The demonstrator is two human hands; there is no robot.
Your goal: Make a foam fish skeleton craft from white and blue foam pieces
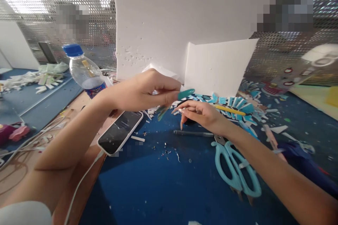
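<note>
My left hand is raised over the back of the blue work surface, thumb and index finger pinched together. A long, glossy teal tip sticks out at the thumb's end; I cannot tell whether it is a nail or a held piece. Below it, a greenish shape is blurred. My right hand hovers just beside it with fingers bent and apart, holding nothing visible. Under its fingertips lies a dark pen. Light-blue-handled scissors lie beneath my right wrist, blades partly hidden.
A phone with a white cable lies left of my hands, near a plastic bottle. White foam boards stand behind. Blue and white scraps and a yellow stick lie at the back. A clear cup stands right.
</note>
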